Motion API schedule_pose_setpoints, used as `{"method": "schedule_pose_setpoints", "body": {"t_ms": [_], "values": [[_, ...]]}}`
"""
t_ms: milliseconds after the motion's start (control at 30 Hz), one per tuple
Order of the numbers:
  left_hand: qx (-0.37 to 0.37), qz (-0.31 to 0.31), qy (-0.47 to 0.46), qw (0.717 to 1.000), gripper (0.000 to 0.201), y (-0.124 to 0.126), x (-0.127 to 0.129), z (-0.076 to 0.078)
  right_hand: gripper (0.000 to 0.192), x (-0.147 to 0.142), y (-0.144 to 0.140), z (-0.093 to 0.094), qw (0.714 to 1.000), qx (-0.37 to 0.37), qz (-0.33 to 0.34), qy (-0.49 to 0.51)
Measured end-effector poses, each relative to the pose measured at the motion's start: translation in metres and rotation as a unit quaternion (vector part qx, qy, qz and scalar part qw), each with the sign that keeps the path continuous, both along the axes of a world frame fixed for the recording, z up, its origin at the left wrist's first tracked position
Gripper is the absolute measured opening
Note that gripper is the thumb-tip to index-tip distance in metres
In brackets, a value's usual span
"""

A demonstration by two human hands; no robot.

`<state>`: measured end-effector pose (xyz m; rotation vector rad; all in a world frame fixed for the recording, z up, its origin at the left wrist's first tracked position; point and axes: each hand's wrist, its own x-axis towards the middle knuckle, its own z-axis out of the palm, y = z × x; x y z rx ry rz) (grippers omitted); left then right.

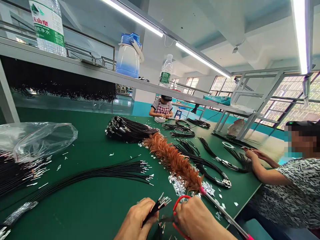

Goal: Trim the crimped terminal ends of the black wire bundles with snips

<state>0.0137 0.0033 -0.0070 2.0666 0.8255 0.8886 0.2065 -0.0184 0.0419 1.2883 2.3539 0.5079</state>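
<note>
My left hand is closed around a bundle of black cables, whose pale, stripped-looking ends fan out above the fingers. In my right hand is a pair of red-handled scissors; their dark blades point left, just below the cable ends. Whether the blades touch a cable I cannot tell. More cable ends show beneath the blades at the bottom edge. Beyond my hands, a long loose bunch of black cables stretches over the green table, its lower left end wrapped in clear plastic.
A brown feather duster lies across the table among white scraps. Coiled cable bundles lie behind it. A clear plastic bag covers cables at left. One co-worker sits at right, another at the far end. A shelf holds bottles.
</note>
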Motion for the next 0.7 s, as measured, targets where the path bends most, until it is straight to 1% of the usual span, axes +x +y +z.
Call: {"method": "schedule_pose_setpoints", "body": {"t_ms": [133, 200, 267, 333, 367, 400, 467, 500, 533, 567, 600, 633, 667, 700], "values": [[0.001, 0.013, -0.001, 1.0, 0.023, -0.002, 0.002, 0.0, 0.011, -0.006, -0.002, 0.011, 1.0, 0.008, 0.017, -0.021], [-0.003, 0.01, -0.011, 1.0, 0.023, -0.001, 0.001, 0.001, 0.009, -0.005, -0.004, 0.011, 0.999, 0.021, 0.041, -0.028], [-0.022, 0.016, -0.024, 0.999, 0.023, 0.001, -0.001, 0.003, 0.008, 0.001, -0.005, 0.003, 0.996, 0.047, 0.077, -0.025], [-0.062, 0.038, -0.044, 0.996, 0.023, 0.005, -0.004, 0.006, 0.01, 0.012, -0.005, -0.011, 0.992, 0.074, 0.098, 0.013], [-0.093, 0.043, -0.061, 0.993, 0.023, 0.006, -0.006, 0.008, 0.012, 0.018, -0.004, -0.018, 0.991, 0.082, 0.086, 0.055], [-0.134, 0.036, -0.083, 0.987, 0.024, 0.008, -0.007, 0.009, 0.014, 0.023, -0.003, -0.026, 0.99, 0.085, 0.048, 0.099], [-0.237, -0.004, -0.129, 0.963, 0.032, 0.01, -0.007, 0.011, 0.021, 0.031, -0.001, -0.039, 0.985, 0.109, -0.011, 0.137], [-0.284, -0.026, -0.146, 0.947, 0.036, 0.011, -0.006, 0.011, 0.028, 0.032, 0.0, -0.044, 0.975, 0.104, -0.049, 0.191], [-0.32, -0.045, -0.156, 0.934, 0.041, 0.011, -0.005, 0.01, 0.035, 0.03, 0.001, -0.049, 0.954, 0.088, -0.089, 0.271], [-0.342, -0.054, -0.159, 0.924, 0.044, 0.012, -0.003, 0.009, 0.041, 0.025, 0.001, -0.052, 0.913, 0.055, -0.135, 0.382], [-0.353, -0.059, -0.158, 0.92, 0.045, 0.012, -0.002, 0.008, 0.046, 0.019, 0.001, -0.054, 0.846, 0.01, -0.181, 0.502], [-0.354, -0.062, -0.158, 0.92, 0.045, 0.012, -0.001, 0.007, 0.048, 0.01, 0.001, -0.055, 0.76, -0.028, -0.221, 0.61], [-0.355, -0.067, -0.159, 0.919, 0.043, 0.012, 0.0, 0.006, 0.051, 0.0, 0.0, -0.054, 0.676, -0.055, -0.251, 0.691], [-0.355, -0.075, -0.161, 0.918, 0.041, 0.013, 0.0, 0.005, 0.052, -0.01, 0.0, -0.052, 0.597, -0.069, -0.273, 0.751]]}}
